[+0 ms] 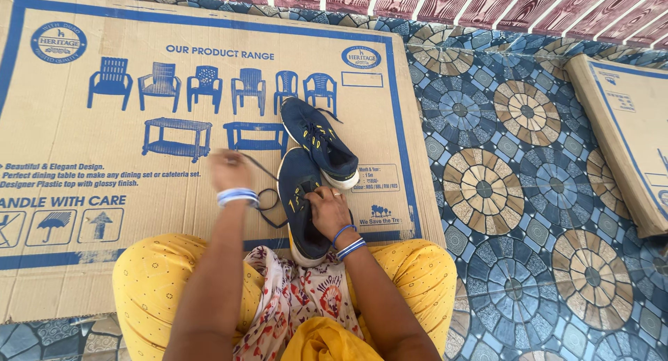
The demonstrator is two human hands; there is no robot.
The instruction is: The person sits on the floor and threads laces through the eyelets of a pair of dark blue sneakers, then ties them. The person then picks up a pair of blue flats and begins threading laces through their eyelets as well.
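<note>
Two hands work a dark blue shoe (300,208) lying on flattened cardboard (104,263): the right hand (328,209) presses on it, fingers closed, while the left hand (229,170) pinches its lace (263,172) taut. Beyond lies the second shoe (319,140).

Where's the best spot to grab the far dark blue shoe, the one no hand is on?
Probably the heel collar of the far shoe, coming from above at the end farthest from the person: it lies sole down with the opening facing up, and its toe rests against the near shoe.
</note>
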